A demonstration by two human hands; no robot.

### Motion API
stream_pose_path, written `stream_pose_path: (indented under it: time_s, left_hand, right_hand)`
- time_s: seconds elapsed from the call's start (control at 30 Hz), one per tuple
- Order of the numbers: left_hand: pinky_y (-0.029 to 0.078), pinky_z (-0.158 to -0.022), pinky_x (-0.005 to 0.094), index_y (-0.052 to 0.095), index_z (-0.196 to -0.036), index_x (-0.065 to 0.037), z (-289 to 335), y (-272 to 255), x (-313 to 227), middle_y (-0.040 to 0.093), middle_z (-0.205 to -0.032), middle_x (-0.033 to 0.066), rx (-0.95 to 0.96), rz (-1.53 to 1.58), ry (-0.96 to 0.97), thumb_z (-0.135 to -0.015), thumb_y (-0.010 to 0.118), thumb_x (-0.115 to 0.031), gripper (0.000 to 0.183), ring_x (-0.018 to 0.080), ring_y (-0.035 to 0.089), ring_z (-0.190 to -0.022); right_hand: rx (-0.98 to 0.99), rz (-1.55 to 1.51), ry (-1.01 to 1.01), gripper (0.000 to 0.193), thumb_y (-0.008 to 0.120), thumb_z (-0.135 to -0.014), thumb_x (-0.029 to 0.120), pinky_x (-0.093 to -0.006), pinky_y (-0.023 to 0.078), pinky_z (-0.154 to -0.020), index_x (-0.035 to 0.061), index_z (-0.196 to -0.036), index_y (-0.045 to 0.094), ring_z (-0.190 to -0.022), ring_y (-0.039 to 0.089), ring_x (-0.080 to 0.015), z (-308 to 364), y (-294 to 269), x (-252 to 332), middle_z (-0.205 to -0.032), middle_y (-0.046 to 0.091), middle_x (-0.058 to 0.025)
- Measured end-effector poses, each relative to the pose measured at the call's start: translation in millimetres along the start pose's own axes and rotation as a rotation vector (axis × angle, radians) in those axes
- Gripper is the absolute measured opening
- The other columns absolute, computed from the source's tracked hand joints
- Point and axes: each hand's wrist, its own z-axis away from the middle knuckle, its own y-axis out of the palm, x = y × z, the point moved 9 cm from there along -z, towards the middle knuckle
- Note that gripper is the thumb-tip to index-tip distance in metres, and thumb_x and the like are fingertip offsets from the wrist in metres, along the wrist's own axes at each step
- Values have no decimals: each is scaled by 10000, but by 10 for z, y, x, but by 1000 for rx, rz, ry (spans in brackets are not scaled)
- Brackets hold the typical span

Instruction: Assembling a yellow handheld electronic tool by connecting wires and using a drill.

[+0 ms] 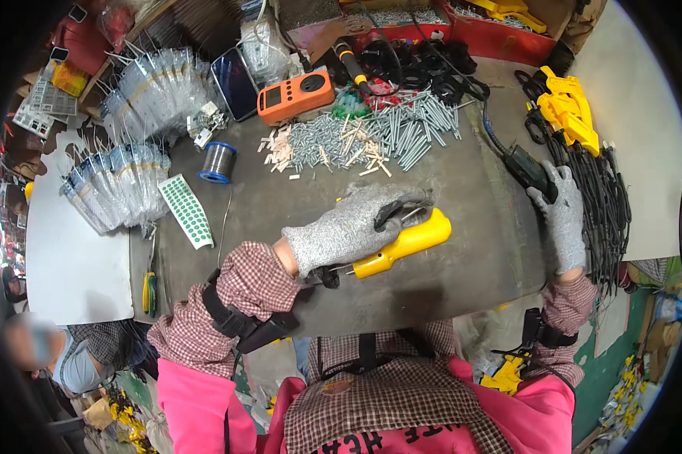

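Note:
My left hand [348, 233], in a grey knit glove with dark finger parts, is closed around a yellow plastic housing [409, 244] lying over the middle of the table. Metal shows beside its fingers, but what part it belongs to is hard to make out. At the right, my gloved right hand [563, 216] is closed on the end of a dark corded hand tool [526, 169]; the palm side is hidden. Black cables [598, 216] lie in a bundle beside that hand, with yellow housings [565, 110] on top of their far end.
Loose screws [417, 125] and small pale pieces [280, 149] lie ahead. Behind them are an orange meter [295, 97] and a screwdriver [350, 64]. Leftward are a solder spool [217, 162], a sticker sheet [186, 210], bagged parts [114, 185] and pliers [150, 293]. Another person sits lower left.

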Motion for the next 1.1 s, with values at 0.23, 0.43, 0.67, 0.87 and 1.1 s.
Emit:
stream_pose_path:
  time_s: [0.23, 0.43, 0.67, 0.87, 1.1]
  left_hand:
    - [443, -983, 458, 545, -1364, -77, -3, 143, 124, 659, -1205, 172, 209, -190, -149, -839, 622, -119, 533, 357, 622, -1104]
    - [498, -883, 473, 562, -1331, -78, -116, 231, 207, 674, -1101, 205, 308, -244, -177, -841, 610, -141, 496, 374, 645, -1030]
    - [516, -840, 465, 573, -1257, -52, -79, 254, 325, 669, -1037, 225, 328, -190, -240, -850, 611, -165, 424, 395, 649, -973]
    - [523, -850, 452, 556, -1306, -55, -156, 283, 184, 683, -1051, 205, 435, -301, -268, -838, 653, -181, 495, 390, 661, -996]
    - [514, -917, 390, 585, -1330, -72, -76, 192, 315, 687, -1104, 197, 391, -97, -265, -800, 677, -152, 545, 308, 675, -1036]
  right_hand:
    - [-174, -1487, 411, 674, 707, -920, 420, -379, 449, -1040, 48, -1430, 472, -1123, 612, -212, 64, -308, -55, -1280, 619, -134]
    - [163, -2615, 214, 784, 550, -943, 627, -573, 425, -1056, 126, -1511, 346, -1000, 626, -242, 163, 167, 1552, -1214, 611, -111]
    - [-41, -2214, 611, 649, 580, -973, 433, -391, 484, -976, 97, -1482, 359, -814, 533, -146, 353, 631, 1545, -879, 494, -4]
    - [-15, -2049, 562, 692, 591, -975, 431, -391, 494, -989, 64, -1500, 328, -907, 555, -135, 370, 667, 1549, -951, 494, -15]
    - [-15, -2057, 645, 661, 577, -994, 416, -416, 497, -1021, 42, -1491, 353, -955, 573, -157, 383, 751, 1519, -977, 504, -38]
